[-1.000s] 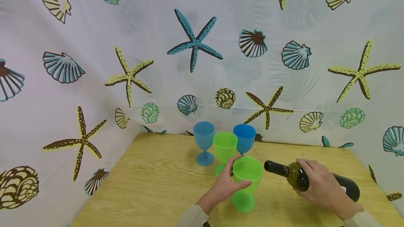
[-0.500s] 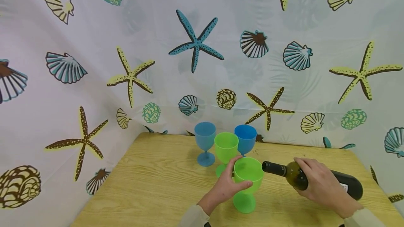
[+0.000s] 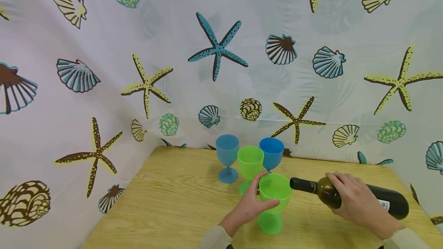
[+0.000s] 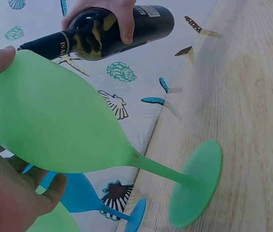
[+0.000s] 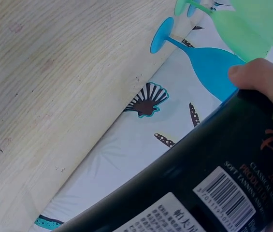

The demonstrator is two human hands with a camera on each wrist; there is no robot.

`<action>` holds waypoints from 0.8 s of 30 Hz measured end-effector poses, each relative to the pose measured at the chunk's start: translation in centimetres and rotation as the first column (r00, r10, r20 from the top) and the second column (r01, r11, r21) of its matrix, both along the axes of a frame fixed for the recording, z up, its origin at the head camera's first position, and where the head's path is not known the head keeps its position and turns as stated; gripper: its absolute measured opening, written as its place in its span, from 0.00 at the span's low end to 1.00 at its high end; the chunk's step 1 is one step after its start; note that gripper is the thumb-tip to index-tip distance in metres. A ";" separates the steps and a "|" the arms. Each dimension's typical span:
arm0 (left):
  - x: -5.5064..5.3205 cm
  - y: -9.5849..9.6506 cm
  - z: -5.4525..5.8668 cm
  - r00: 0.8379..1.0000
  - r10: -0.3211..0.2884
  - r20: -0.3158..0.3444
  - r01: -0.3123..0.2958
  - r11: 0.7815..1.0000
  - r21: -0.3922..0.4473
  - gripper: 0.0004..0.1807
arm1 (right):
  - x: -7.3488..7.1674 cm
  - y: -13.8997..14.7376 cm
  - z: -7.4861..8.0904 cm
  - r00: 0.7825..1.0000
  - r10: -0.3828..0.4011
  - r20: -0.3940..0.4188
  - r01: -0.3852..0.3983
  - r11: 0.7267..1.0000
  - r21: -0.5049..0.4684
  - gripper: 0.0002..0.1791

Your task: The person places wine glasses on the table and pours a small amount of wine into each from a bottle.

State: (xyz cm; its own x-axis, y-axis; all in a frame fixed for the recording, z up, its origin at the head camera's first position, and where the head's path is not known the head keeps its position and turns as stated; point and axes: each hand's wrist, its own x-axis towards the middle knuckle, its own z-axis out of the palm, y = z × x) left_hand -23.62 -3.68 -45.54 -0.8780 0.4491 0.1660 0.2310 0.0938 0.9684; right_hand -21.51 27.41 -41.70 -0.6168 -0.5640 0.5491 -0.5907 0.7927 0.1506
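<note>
A green goblet (image 3: pixel 275 193) stands upright on the table, and my left hand (image 3: pixel 247 205) holds it round the bowl, thumb in front. In the left wrist view, the goblet's foot (image 4: pixel 196 183) is on the wood. My right hand (image 3: pixel 354 199) grips a dark wine bottle (image 3: pixel 328 192) by its body. The bottle lies nearly level in the air, its mouth right beside the goblet's rim; no liquid can be seen coming out. Printed labels (image 5: pixel 225 200) show on the bottle in the right wrist view.
Behind the held goblet stand a second green goblet (image 3: pixel 250 160), a pale blue goblet (image 3: pixel 227 151) and a brighter blue goblet (image 3: pixel 271 152). The wooden table (image 3: pixel 166 203) meets a white curtain (image 3: pixel 173 30) printed with shells and starfish at its back and sides.
The bottle's mouth has come slightly closer to the goblet's rim, and its base has swung a little to the right. My left hand keeps its hold; the whole view has shifted slightly.
</note>
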 end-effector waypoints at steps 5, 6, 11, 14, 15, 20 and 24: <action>0.1 0.0 -0.1 1.000 0.000 0.005 0.000 1.000 -0.007 0.44 | 0.0 0.1 0.2 1.000 0.004 0.002 -0.004 1.000 0.014 0.54; 0.1 0.0 -0.1 1.000 -0.002 0.004 0.002 1.000 -0.006 0.44 | 0.0 0.0 0.2 1.000 0.006 0.002 -0.006 1.000 0.016 0.54; 0.1 0.0 0.0 1.000 -0.008 0.000 0.008 1.000 -0.004 0.43 | -0.1 -0.1 0.4 1.000 0.018 0.006 -0.018 1.000 0.026 0.54; 0.1 0.0 -0.1 1.000 -0.011 0.000 0.011 1.000 0.000 0.43 | -0.1 -0.2 0.5 1.000 0.023 0.007 -0.023 0.999 0.035 0.53; 0.1 0.0 -0.1 1.000 -0.013 0.001 0.013 1.000 0.002 0.43 | -0.1 -0.3 0.5 1.000 0.022 0.004 -0.022 0.999 0.040 0.53; 0.0 -0.1 0.0 1.000 -0.022 0.002 0.022 1.000 0.011 0.43 | -0.3 -0.2 0.8 0.999 0.035 -0.028 -0.033 0.996 0.080 0.53; -0.1 0.0 -0.1 1.000 -0.020 -0.005 0.020 1.000 0.000 0.44 | -0.4 -0.1 1.1 0.998 0.045 -0.044 -0.040 0.994 0.104 0.54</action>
State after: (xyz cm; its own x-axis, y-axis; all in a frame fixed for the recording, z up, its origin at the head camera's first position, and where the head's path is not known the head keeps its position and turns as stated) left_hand -23.71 -3.71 -45.60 -0.8678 0.4668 0.1704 0.2375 0.0885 0.9673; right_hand -21.93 27.27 -40.59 -0.5665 -0.6441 0.5141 -0.6140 0.7459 0.2580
